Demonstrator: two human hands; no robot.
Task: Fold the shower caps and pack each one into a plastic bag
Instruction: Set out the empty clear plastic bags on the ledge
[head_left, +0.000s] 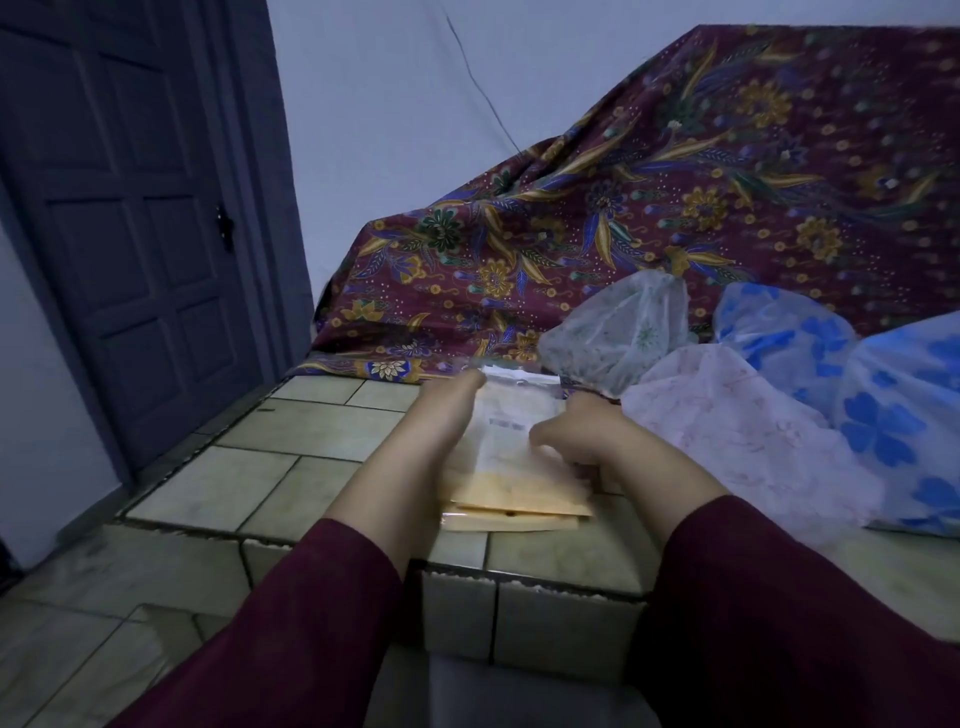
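A clear plastic bag (511, 415) with a folded yellowish shower cap inside lies on the tiled ledge (291, 457), on top of a small stack of packed bags (511, 512). My left hand (449, 402) grips the bag's far left edge near its mouth. My right hand (582, 431) is curled over the bag's right side, fingers pressing or pinching it. Loose shower caps lie to the right: a green-patterned one (618, 332), a pink one (748, 441) and blue-flowered ones (779, 332).
A maroon floral cloth (649, 197) drapes over something bulky behind the ledge. A dark panelled door (130, 208) stands at the left. The ledge's front edge (545, 582) drops to a tiled floor (104, 623).
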